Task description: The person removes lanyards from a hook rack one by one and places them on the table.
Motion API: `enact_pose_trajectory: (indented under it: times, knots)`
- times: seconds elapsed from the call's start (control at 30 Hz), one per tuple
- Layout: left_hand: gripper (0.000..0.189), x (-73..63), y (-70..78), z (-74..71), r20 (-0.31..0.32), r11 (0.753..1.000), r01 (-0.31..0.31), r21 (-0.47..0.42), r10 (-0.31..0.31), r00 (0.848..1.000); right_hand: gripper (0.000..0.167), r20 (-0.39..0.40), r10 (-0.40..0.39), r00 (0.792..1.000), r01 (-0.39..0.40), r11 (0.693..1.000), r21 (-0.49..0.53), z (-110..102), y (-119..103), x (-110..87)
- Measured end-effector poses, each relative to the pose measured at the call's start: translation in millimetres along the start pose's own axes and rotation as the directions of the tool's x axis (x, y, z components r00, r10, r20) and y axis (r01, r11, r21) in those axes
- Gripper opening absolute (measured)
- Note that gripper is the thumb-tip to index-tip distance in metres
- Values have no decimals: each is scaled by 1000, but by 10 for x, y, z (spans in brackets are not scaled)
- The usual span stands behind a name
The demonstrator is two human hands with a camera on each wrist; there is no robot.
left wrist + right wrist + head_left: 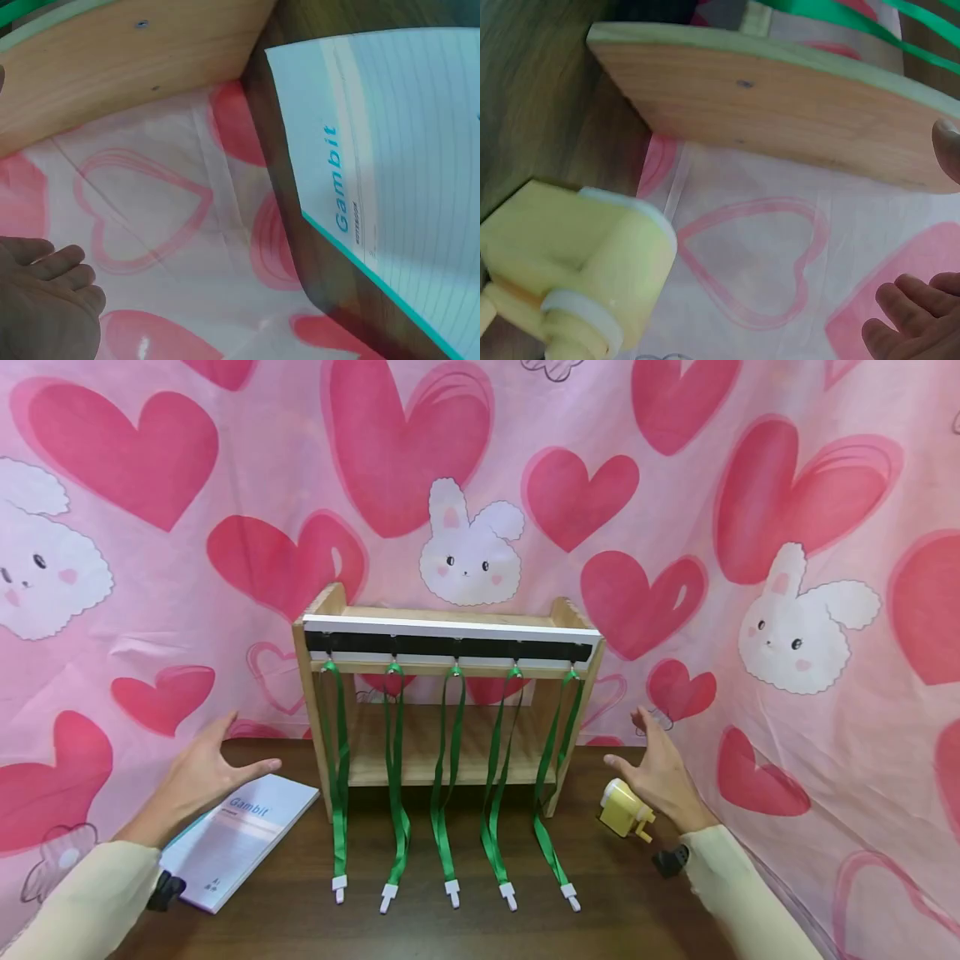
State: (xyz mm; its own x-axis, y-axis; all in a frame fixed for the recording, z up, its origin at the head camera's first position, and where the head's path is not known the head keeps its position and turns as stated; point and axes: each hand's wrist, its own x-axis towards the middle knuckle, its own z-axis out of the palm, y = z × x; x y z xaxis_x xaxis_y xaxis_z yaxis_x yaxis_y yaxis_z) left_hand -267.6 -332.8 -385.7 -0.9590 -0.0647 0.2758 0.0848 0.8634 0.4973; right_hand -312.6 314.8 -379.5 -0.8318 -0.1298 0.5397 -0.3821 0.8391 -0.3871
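Note:
My left hand [204,774] hovers above the notebook [243,827] marked "Gambit", its thumb and fingers spread and nothing held. On the other side my right hand [658,774] is likewise spread, just above a yellow crank-handled device [625,810] that looks like a pencil sharpener. Between the hands stands a wooden shelf [450,768]. Several green lanyards [396,752] with white clips hang from the black strip [450,647] along its top front. In the left wrist view the fingers [64,274] are loosely extended; the right wrist view shows the other hand's fingers [915,307] apart from the shelf side.
A brown wooden table [420,935] bears the shelf, notebook and yellow device. Behind and at the sides hangs a pink cloth [570,410] with hearts and rabbits. The lanyards' clips [452,893] reach down in front of the shelf.

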Motion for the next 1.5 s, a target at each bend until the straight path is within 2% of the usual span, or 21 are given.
enact_pose_trajectory:
  times: [0.2, 0.33, 0.47, 0.63, 0.7, 0.87, 1.07, 1.37, 1.5]
  knots:
    - [118, -12, 39, -18, 5, 996, 49, -74, -49, 999, 90, -52, 32, 998, -27, 994, 107, 5, -105, 41]
    - [117, -23, 80, -9, -9, 992, 72, -106, -73, 997, 82, -69, 68, 995, -51, 972, 231, -19, -180, 68]
    - [115, -37, 121, -3, -11, 986, 86, -145, -89, 996, 74, -71, 98, 993, -68, 935, 348, -47, -255, 79]
    - [112, -28, 162, -7, 8, 966, 99, -239, -100, 995, 60, -123, 120, 985, -40, 856, 516, -71, -361, 85]
    - [109, -10, 180, -13, 7, 960, 95, -264, -97, 995, 56, -143, 133, 981, -33, 835, 549, -85, -409, 91]
    - [101, 39, 262, -43, -18, 948, 80, -309, -90, 996, 48, -166, 147, 975, -32, 834, 550, -135, -549, 141]
    - [95, 101, 381, -57, -37, 932, 54, -359, -73, 997, 44, -195, 118, 974, 15, 822, 570, -170, -712, 220]
    - [90, 167, 555, -46, -56, 909, -2, -416, -24, 998, 44, -204, 35, 978, 94, 801, 591, -165, -899, 303]
    - [88, 205, 639, -43, -43, 898, -15, -440, -4, 999, 45, -205, 3, 979, 123, 791, 600, -145, -949, 350]
